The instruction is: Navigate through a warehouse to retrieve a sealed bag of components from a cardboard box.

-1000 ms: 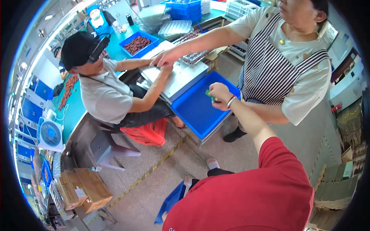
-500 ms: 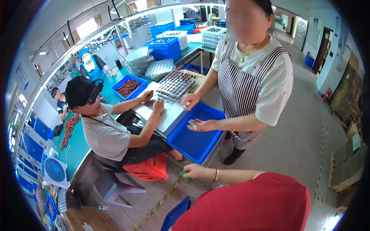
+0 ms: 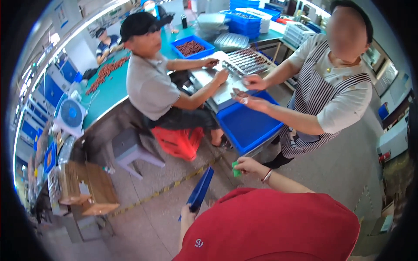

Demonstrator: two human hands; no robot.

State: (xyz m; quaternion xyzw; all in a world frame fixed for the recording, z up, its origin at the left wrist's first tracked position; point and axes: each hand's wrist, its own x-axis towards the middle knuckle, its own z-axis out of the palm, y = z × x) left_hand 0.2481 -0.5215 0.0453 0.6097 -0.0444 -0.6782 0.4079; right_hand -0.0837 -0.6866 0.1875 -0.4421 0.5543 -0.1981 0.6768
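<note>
My left hand (image 3: 188, 213) is closed on the lower end of a flat blue thing (image 3: 201, 187), seen nearly edge-on, so its kind does not show. My right hand (image 3: 250, 165), with bands at the wrist, grips a small green object (image 3: 236, 169); the fingers partly cover it. Just beyond that hand is a blue tray (image 3: 248, 128) with a bare bottom. A standing co-worker in a striped apron (image 3: 300, 89) holds both hands over the tray's far end, one palm up. A seated co-worker (image 3: 150, 82) has both hands at a pale work board (image 3: 217, 85).
A gridded tray of small parts (image 3: 247, 61) lies beyond the board. On the green table (image 3: 115, 87) are a blue bin of reddish-brown parts (image 3: 191, 47), a loose pile of them and a fan (image 3: 70, 114). A grey stool (image 3: 133, 148) and cardboard boxes (image 3: 91, 187) stand left.
My view has turned left and down, so more of the blue thing and my left hand show. The standing co-worker's hands are closer together. The seated co-worker's head has turned.
</note>
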